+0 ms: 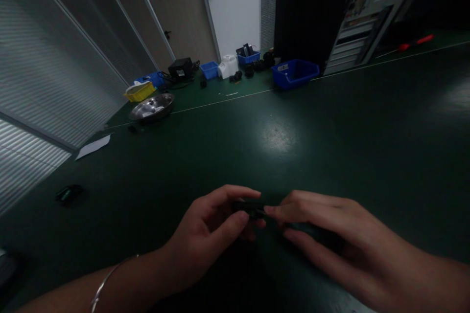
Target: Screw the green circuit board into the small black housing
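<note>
A small dark object is held low in the middle of the head view, above the green table. My left hand wraps round it, thumb in front and fingers behind and below. The fingertips of my right hand touch its right end; whether they grip anything is too dark to tell. A thin bracelet circles my left wrist.
Farther back are a metal bowl, a yellow tray, a white device, a black box and a blue bin. White paper and a dark item lie at left. A black cabinet stands behind.
</note>
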{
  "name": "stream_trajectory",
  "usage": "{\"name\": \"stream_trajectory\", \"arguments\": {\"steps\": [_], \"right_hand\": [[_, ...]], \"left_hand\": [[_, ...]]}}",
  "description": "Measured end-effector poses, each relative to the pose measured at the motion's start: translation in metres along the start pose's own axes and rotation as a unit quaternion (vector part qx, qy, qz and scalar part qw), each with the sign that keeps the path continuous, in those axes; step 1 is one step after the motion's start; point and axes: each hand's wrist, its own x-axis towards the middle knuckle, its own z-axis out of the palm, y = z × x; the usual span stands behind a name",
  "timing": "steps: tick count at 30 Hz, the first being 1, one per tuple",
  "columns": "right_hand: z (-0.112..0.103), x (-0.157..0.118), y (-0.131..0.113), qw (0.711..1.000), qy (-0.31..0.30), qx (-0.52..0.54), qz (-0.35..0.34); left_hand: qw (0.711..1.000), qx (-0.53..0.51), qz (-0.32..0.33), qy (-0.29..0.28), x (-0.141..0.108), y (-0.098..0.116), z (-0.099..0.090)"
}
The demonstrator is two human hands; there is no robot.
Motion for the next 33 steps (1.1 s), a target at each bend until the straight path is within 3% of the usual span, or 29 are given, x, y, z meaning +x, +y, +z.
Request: {"name": "stream_trajectory", "arguments": {"steps": [8, 20, 26, 33], "right_hand": [[-0.001, -0.001, 0.001, 1.000, -0.009, 0.002, 0.016], [-0.003, -0.002, -0.001, 1.000, -0.010, 0.001, -0.003], [-0.004, -0.001, -0.001, 1.000, 0.009, 0.008, -0.020], [-0.005, 0.000, 0.000, 0.999, -0.017, 0.038, -0.004]], "left_hand": [[0.999, 0.048, -0.013, 0.022, 0.000, 0.000, 0.002], [0.998, -0.029, -0.029, -0.046, 0.003, 0.001, -0.005], [0.996, -0.055, -0.041, -0.050, 0.003, 0.000, -0.008], [0.995, -0.070, -0.038, -0.052, 0.003, -0.002, -0.009]]}}
